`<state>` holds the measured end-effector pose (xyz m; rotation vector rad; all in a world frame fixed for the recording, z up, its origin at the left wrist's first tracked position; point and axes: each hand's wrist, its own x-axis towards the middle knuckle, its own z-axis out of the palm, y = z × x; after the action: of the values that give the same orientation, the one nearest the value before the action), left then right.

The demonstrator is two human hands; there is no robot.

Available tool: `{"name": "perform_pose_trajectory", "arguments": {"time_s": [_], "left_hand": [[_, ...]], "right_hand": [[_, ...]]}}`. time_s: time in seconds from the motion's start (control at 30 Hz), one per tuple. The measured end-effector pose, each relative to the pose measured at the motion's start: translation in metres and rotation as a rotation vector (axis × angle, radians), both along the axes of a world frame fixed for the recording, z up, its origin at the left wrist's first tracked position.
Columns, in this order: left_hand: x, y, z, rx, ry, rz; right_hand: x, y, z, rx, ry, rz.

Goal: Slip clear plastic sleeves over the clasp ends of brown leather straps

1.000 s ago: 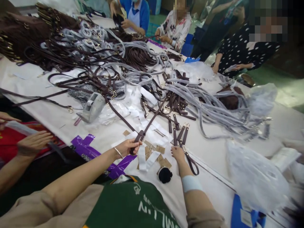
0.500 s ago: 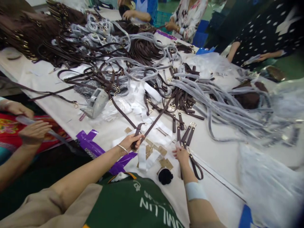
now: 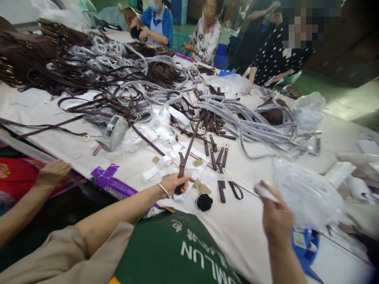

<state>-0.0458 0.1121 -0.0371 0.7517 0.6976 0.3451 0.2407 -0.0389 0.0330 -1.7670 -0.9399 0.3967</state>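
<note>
My left hand [image 3: 175, 184] is closed round a dark brown strap [image 3: 187, 156] with its folded end standing up from the fist. On the right, my right hand [image 3: 276, 215], somewhat blurred, pinches a whitish translucent strip [image 3: 231, 177]. That strip stretches across toward my left hand; whether it joins the strap there I cannot tell. Beneath it lie short brown straps with gold clasps [image 3: 222, 157] and a looped strap [image 3: 237, 191]. A round black pincushion-like object [image 3: 204, 202] rests close to my left hand, beside brown card tags [image 3: 203, 187].
A grey tape dispenser [image 3: 114, 132] stands left of centre. Purple tape [image 3: 109, 177] sticks to the near table edge. Heaped straps in grey wrapping [image 3: 237, 112] and brown bags [image 3: 26, 51] cover the far side. A co-worker's hand [image 3: 55, 171] is at left; other people stand opposite.
My right hand has moved far to the right, away from the short straps, drawing the translucent strip out. My left hand keeps the brown strap. The view has shifted to the right.
</note>
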Motion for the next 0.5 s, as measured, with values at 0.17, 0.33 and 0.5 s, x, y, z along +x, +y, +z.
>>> {"name": "perform_pose_trajectory", "arguments": {"time_s": [0.17, 0.33, 0.5], "left_hand": [[0.017, -0.028, -0.007, 0.055, 0.155, -0.204], [0.016, -0.033, -0.008, 0.223, 0.259, -0.224], [0.019, -0.04, -0.002, 0.349, 0.302, -0.159]], "right_hand": [[-0.116, -0.005, -0.043, -0.268, 0.137, 0.465], [-0.133, -0.013, -0.046, -0.221, 0.296, 0.4], [-0.142, -0.02, -0.058, -0.248, 0.786, 0.098]]}}
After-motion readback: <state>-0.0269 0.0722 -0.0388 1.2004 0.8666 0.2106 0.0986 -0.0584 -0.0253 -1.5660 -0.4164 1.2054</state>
